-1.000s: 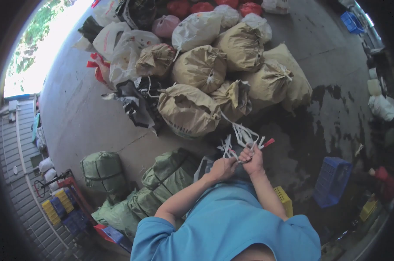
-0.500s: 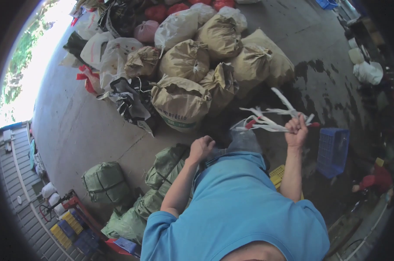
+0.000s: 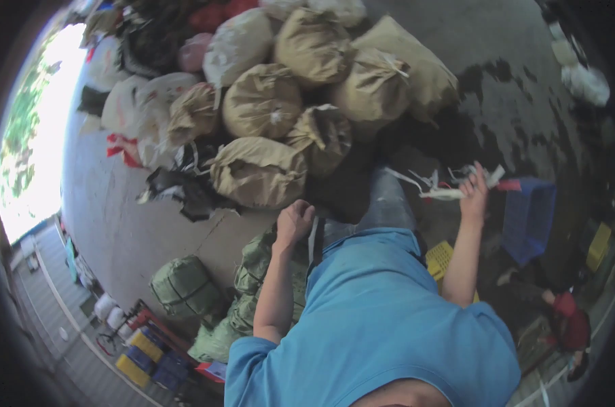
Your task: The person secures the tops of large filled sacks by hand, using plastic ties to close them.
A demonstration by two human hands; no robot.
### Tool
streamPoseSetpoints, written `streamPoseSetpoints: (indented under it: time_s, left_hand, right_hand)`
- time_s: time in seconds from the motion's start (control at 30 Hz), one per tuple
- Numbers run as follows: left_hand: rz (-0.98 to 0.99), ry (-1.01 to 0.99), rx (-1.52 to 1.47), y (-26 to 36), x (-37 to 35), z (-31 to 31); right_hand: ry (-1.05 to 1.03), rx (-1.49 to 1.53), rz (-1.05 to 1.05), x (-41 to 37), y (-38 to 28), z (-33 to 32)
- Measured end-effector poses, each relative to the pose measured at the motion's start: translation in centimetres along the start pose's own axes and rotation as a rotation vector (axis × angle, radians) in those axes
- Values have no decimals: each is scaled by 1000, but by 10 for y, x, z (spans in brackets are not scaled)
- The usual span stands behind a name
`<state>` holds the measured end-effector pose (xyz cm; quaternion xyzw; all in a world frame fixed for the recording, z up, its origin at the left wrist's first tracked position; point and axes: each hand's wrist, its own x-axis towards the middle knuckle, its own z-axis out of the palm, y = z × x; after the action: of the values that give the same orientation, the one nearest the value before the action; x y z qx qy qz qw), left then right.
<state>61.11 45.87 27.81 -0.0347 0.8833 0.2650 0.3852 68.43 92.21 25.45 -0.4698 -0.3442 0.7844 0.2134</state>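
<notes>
My right hand (image 3: 475,195) is raised at the right, its fingers closed around a bundle of white strips (image 3: 445,195) with some red parts. Loose ends trail out to the left over the floor. My left hand (image 3: 295,219) is curled in front of my waist, near an open brown paper sack (image 3: 258,173). A narrow pale strip (image 3: 313,241) shows just below that hand; whether the fingers hold it is hidden.
Several stuffed brown sacks (image 3: 261,102) and white plastic bags (image 3: 236,47) are heaped ahead. Green wrapped bundles (image 3: 185,285) lie at left. A blue crate (image 3: 528,220) and yellow basket (image 3: 440,260) are at right. Another person in red (image 3: 572,322) is at lower right.
The view has shifted, and the sacks appear further left. My right hand has moved slightly right with the white strips, whose loose ends hang lower. My left hand has shifted slightly left.
</notes>
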Motion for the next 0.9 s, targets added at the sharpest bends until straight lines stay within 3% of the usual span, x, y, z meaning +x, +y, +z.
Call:
streamPoseSetpoints:
  time_s: [0.2,0.47,0.6,0.8,0.9]
  left_hand:
    - [-55,-27,-10,114,89,24]
    - [176,-9,-145,232,204,55]
    - [217,3,-199,247,256,66]
    - [152,-125,-223,255,312,62]
    - [-13,-140,-252,261,341,54]
  right_hand:
    - [120,-283,213,147,26,89]
    - [-49,-689,324,291,103,178]
    - [-9,-797,353,306,131,239]
    - [-91,-1279,-8,320,194,208]
    - [-48,-1235,92,305,198,212]
